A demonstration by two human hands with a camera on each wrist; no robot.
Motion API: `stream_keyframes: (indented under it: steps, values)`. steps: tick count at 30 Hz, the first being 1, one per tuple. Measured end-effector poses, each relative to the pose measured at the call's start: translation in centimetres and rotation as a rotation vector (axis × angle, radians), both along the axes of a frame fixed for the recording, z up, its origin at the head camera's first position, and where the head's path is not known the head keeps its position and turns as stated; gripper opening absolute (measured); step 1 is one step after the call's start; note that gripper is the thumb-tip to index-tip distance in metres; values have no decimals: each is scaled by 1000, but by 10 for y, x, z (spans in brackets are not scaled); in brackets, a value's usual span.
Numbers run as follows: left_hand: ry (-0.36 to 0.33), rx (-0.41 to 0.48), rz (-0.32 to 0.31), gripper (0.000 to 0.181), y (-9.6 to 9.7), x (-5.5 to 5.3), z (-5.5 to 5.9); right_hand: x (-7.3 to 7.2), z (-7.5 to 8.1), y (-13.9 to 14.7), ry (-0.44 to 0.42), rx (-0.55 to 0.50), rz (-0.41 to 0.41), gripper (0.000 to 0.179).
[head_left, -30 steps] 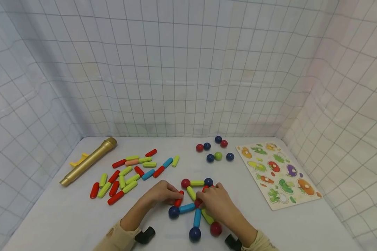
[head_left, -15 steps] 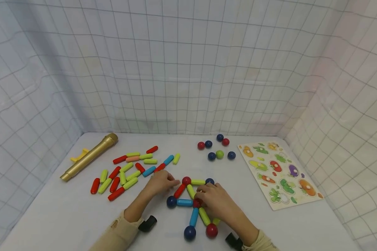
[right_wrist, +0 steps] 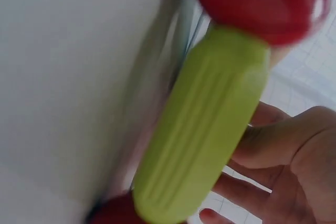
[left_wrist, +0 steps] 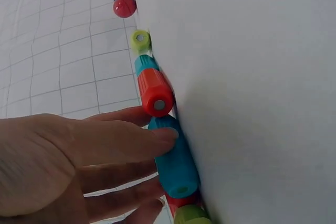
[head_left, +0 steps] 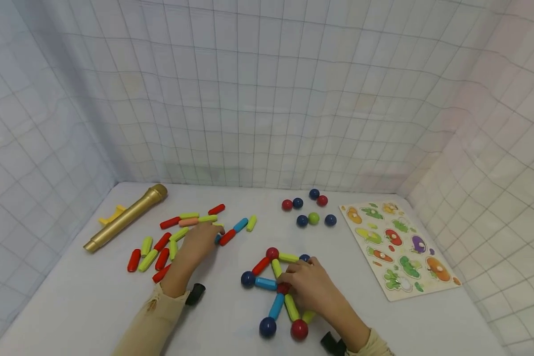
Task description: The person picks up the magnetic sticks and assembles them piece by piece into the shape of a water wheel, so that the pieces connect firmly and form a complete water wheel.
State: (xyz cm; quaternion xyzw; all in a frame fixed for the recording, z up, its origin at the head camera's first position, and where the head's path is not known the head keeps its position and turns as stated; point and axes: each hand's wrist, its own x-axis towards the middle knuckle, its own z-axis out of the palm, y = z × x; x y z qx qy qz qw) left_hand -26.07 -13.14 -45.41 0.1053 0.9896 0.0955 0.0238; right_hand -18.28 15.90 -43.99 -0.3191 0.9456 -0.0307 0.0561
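Over the loose sticks on the left, my left hand (head_left: 199, 245) pinches a blue magnetic stick (left_wrist: 178, 163). In the left wrist view the thumb lies on it, with fingers behind; a red stick (left_wrist: 155, 90) lies just beyond its end. My right hand (head_left: 310, 288) holds the central red ball (head_left: 283, 289) of a flat ball-and-stick structure and covers part of its right side. Blue sticks (head_left: 276, 306), a red stick (head_left: 261, 266) and green sticks (head_left: 291, 307) join its balls. The right wrist view shows a green stick (right_wrist: 202, 124) up close, hiding part of the hand.
More red, green and orange sticks (head_left: 188, 222) lie at the left. A gold toy microphone (head_left: 126, 217) and a yellow piece (head_left: 112, 215) are farther left. Loose balls (head_left: 313, 218) sit at the back. A vegetable puzzle board (head_left: 398, 247) lies at the right.
My left hand has let go of the red stick, now joined between a blue and a red ball, and moved left to the blue stick. The right hand stays at the structure.
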Motion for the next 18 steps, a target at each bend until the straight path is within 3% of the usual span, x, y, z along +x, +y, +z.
stream_keyframes:
  steps: [5,10,12,15,18]
  values:
    - [-9,67,72,29,0,0,8,0,0,0,34,-19,-8,29]
    - [-67,330,201,33,1,4,22,0,0,0,62,-13,-20,28]
    - [-137,489,212,35,4,7,27,0,0,0,82,-5,-27,29]
    - [-297,716,175,38,15,13,30,0,1,1,101,-5,-45,28]
    - [-454,867,139,40,29,18,26,0,0,0,110,-17,-60,27]
